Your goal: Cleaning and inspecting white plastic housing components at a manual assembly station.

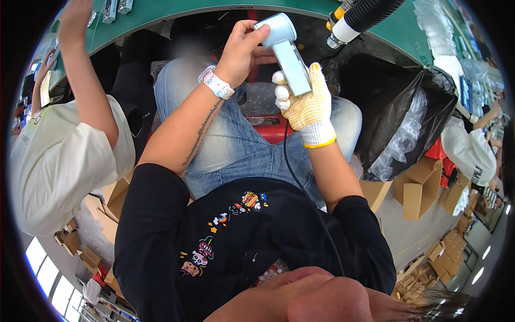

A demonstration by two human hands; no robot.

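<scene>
Between my two hands, over my lap, is a pale blue handheld device (290, 61) with a round, drum-shaped head and a straight, flat-sided handle. My left hand (241, 53), bare with a white-strapped watch at its wrist, closes on the round head, thumb on top. Around the lower handle curls my right hand (308, 110) in a white and yellow knitted work glove. The handle lies against the gloved palm, with its end towards me. Part of the handle's far side is hidden by the glove.
A green worktable (155, 12) curves across the far side. A black hose with a metal nozzle (370, 16) hangs at the upper right. Beside my right knee stands a black bag (370, 102) with clear plastic wrap. A co-worker in a white shirt (64, 166) sits close on my left.
</scene>
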